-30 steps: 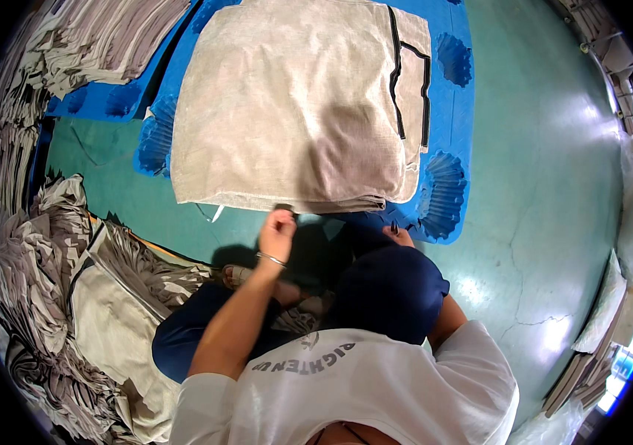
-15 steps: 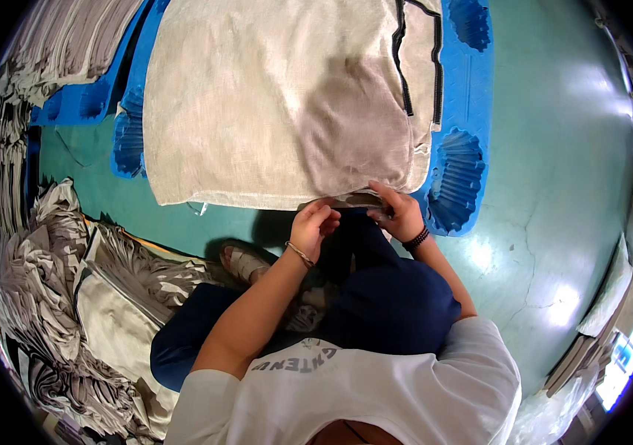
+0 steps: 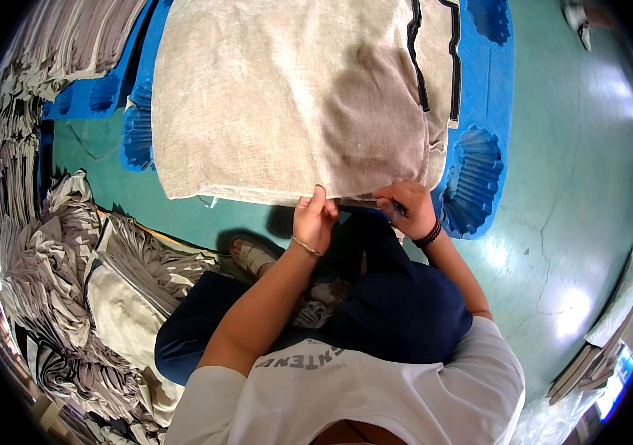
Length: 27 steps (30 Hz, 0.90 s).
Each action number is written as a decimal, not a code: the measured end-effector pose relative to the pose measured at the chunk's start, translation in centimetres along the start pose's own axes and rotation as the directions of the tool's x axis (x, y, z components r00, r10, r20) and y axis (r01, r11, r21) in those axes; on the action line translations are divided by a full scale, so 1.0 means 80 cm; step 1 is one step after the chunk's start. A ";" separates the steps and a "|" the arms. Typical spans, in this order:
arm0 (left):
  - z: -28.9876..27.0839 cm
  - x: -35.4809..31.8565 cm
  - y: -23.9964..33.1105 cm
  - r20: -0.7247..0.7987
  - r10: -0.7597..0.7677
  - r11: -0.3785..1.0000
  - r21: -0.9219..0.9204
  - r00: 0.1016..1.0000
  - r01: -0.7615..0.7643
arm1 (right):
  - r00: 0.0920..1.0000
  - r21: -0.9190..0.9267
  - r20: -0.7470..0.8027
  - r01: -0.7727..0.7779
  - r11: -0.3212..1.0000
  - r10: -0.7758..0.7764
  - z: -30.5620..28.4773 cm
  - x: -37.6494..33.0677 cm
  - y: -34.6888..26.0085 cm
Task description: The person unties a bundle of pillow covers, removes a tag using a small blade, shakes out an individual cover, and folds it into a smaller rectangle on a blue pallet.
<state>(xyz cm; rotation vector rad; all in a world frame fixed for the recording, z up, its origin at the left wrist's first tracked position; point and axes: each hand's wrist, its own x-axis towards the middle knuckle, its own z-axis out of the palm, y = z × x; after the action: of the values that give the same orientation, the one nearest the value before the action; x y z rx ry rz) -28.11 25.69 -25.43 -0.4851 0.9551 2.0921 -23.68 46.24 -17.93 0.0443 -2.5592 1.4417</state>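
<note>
A beige woven cloth piece (image 3: 257,111) with two black-edged strips at its right lies flat on a blue plastic pallet (image 3: 483,96). At its near edge my left hand (image 3: 315,220) is closed, thumb on top, pinching the hem. My right hand (image 3: 411,209) is closed beside the same edge, close to the cloth's near right corner. Something small and shiny shows between its fingers, too small to name. A small pale tag (image 3: 211,201) hangs from the hem farther left.
Heaps of folded beige cloth (image 3: 57,274) lie at my left, and another stack (image 3: 79,37) stands on a pallet at the far left. Green floor (image 3: 554,148) stretches along the right. A shod foot (image 3: 577,22) shows at the far right. Flat bundles (image 3: 605,319) lie at the right edge.
My left thumb has come up onto the hem. My right hand's stretched fingers have curled closed at the edge. The view has shifted slightly, and a foot has appeared at the far right.
</note>
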 end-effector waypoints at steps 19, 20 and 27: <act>-0.024 -0.096 0.044 -0.243 0.044 0.852 -0.498 0.969 -0.163 | 0.791 0.117 0.588 -0.291 0.950 0.170 0.038 0.007 -0.015; -0.019 -0.096 0.055 -0.203 0.111 0.839 -0.506 0.973 -0.202 | 0.783 0.134 0.599 -0.302 0.944 0.166 0.043 0.009 -0.013; 0.005 -0.085 0.081 -0.167 0.031 0.874 -0.474 0.985 -0.108 | 0.806 0.359 0.592 -0.265 0.895 0.001 0.049 0.054 -0.021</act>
<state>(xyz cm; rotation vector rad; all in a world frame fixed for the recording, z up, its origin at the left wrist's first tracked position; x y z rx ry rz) -28.86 19.96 -18.06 -0.8903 0.5251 2.3895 -28.33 42.34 -17.68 0.4425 -2.6456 2.3380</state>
